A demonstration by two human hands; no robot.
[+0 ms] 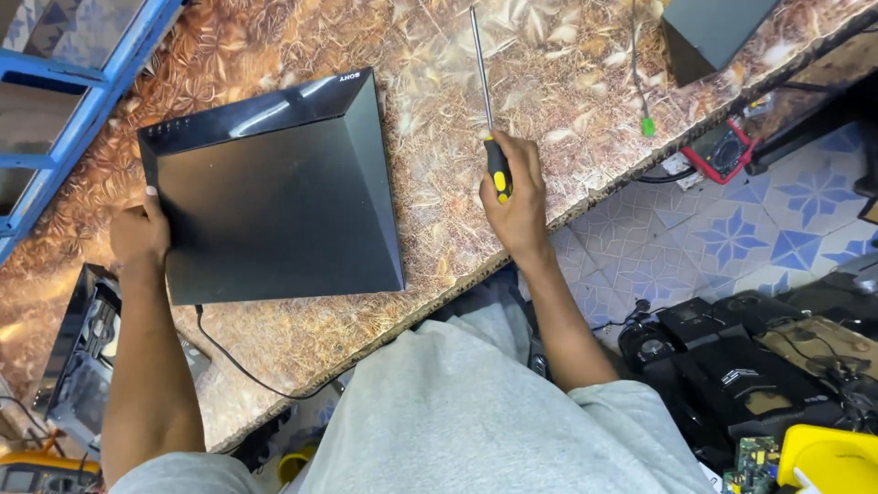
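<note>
A flat black player box (274,192) with a sloped glossy lid lies on the patterned brown workbench (439,110). My left hand (139,233) grips its left edge, thumb on top. My right hand (517,206) is closed around the black-and-yellow handle of a long screwdriver (483,82). Its thin metal shaft points away from me across the bench, to the right of the box and apart from it. A black cable (240,366) runs from under the box over the near edge.
Another dark device (709,32) sits at the bench's far right, with a thin wire ending in a green tip (647,125). A red-edged multimeter (722,151) rests below the bench edge. Black electronics (732,366) and a yellow container (828,457) lie on the blue-patterned tiled floor. An open chassis (87,348) sits left.
</note>
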